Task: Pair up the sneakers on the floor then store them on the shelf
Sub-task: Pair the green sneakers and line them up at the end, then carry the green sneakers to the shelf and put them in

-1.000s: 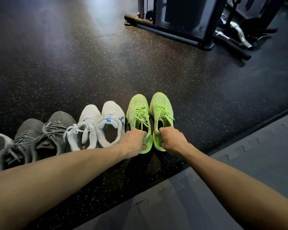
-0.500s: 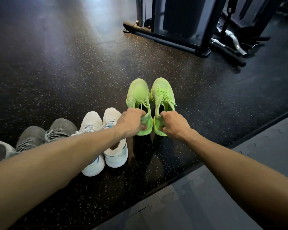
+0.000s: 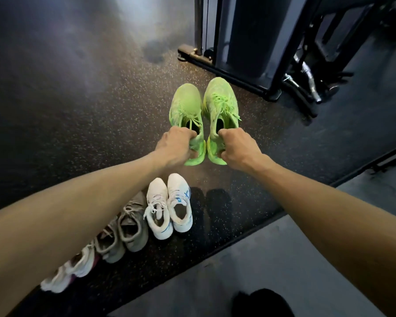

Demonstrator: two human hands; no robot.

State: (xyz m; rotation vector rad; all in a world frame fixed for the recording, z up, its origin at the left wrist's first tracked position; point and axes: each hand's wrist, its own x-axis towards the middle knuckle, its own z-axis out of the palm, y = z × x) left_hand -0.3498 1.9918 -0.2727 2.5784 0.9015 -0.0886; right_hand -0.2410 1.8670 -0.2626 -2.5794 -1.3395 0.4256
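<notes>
**A:** Where are the green sneakers?

**B:** Both are off the floor, held out in front of the person, side by side with toes pointing away. The left green sneaker (image 3: 186, 108) is gripped at its heel collar by the left hand (image 3: 174, 146), fingers curled tight around the rim. The right green sneaker (image 3: 220, 104) is held the same way by the right hand (image 3: 237, 148), fingers clamped on the back of the shoe. The two shoes sit just beside each other with a narrow gap between them.

**A:** Any writing or logos on them?

**B:** None that can be read. The lime uppers look scuffed, and loose laces trail off the right one.

**A:** What is below?

**B:** A row of shoes on the dark speckled rubber floor (image 3: 78, 115). Nearest the hands is a white pair (image 3: 169, 205); the right shoe of that pair carries a blue crossed-stripe side marking, but no legible brand name. Next to it, further left, is a grey pair (image 3: 124, 232), then a white and pink shoe (image 3: 73, 271) partly hidden by the left forearm.

**A:** And around that?

**B:** A grey foam mat (image 3: 272, 271) lies on the near side, with a dark shape at its bottom edge, too cut off to identify. Beyond the sneakers stands a black gym machine frame (image 3: 245, 42), with a chrome bar handle (image 3: 306, 76) resting near its base.
</notes>
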